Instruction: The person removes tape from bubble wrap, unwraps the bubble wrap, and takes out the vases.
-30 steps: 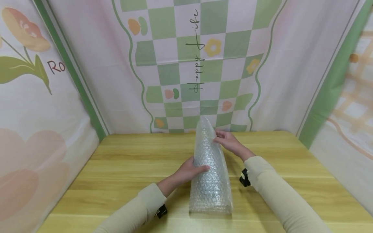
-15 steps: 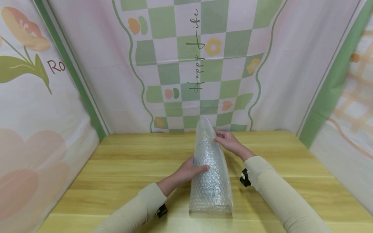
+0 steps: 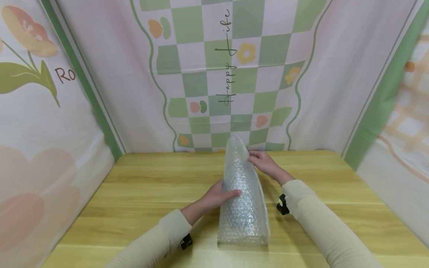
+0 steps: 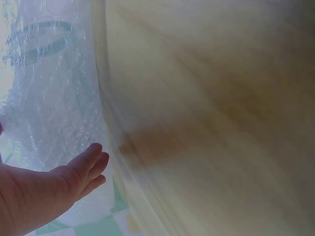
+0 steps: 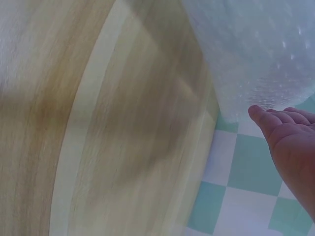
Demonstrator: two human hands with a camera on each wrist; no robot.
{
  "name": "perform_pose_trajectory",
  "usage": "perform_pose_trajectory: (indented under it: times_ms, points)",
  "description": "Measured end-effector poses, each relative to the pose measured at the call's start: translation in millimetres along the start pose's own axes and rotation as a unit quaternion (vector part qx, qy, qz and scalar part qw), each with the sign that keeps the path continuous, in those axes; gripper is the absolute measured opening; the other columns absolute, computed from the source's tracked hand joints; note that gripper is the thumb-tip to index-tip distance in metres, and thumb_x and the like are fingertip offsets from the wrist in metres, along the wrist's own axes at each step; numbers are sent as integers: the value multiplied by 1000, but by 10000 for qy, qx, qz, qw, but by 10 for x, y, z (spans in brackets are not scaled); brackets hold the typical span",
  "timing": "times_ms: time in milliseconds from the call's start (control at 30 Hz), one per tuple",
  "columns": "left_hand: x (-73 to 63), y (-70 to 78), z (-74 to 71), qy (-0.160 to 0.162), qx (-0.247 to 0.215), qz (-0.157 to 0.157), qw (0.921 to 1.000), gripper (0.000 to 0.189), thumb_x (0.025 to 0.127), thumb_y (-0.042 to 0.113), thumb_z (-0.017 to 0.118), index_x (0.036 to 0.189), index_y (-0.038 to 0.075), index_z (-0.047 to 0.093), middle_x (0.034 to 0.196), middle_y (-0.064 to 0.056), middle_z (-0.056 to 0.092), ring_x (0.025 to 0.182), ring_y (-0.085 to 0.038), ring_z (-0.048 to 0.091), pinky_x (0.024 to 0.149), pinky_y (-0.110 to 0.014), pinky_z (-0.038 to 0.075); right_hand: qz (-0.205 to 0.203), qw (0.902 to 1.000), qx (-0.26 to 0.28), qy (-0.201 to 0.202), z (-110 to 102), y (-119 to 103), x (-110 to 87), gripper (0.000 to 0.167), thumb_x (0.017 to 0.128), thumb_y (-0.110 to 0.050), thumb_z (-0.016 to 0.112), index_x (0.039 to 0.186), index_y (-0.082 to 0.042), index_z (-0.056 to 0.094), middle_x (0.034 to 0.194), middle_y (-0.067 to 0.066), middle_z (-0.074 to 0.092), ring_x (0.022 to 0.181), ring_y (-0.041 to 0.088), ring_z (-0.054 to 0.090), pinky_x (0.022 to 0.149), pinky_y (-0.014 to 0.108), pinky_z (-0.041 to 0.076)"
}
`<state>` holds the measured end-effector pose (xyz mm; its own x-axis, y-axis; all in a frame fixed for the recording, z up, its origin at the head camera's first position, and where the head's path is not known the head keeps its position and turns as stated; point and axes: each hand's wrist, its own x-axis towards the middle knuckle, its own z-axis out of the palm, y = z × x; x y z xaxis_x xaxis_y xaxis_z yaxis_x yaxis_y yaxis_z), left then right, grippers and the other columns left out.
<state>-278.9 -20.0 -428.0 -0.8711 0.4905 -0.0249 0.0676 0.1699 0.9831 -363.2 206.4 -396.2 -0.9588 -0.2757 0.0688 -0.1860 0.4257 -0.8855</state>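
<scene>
Head view: the bubble wrap [image 3: 242, 214] sits mid bench [image 3: 151, 186]; our left hand [image 3: 218, 194] grips its side, thumb across the front, while our right hand [image 3: 264, 163] pinches the upper right edge. Left wrist: fingers [image 4: 91, 162] flank crinkly wrap, probably light, soft, kinda slippery. Right wrist: fingers at that edge, likely our best hold.

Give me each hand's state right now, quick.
Left hand: closed, holding the bubble wrap, thumb across its front.
Right hand: closed, pinching the bubble wrap's right edge near the top.
</scene>
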Motion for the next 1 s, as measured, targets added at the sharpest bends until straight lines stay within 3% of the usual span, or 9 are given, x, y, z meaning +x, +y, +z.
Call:
perform_pose_trajectory:
  times_ms: [700, 1000]
  points:
    - [-22, -4, -9, -91, -39, 20, 9999, 82, 89, 38, 69, 152, 11, 26, 137, -13, 49, 114, -28, 56, 88, -43, 54, 49, 10000, 9, -1, -76, 56, -85, 51, 101, -15, 48, 142, 13, 36, 143, 31, 40, 128, 44, 43, 106, 49, 38]
    - [-20, -2, -11, -42, 37, -6, 10000, 82, 89, 38, 70, 152, 10, 26, 137, -14, 50, 113, -29, 57, 88, -44, 54, 274, 9996, -55, -42, -149, 85, -156, 54, 100, -16, 50, 144, 12, 33, 145, 30, 37, 131, 43, 40, 108, 50, 36]
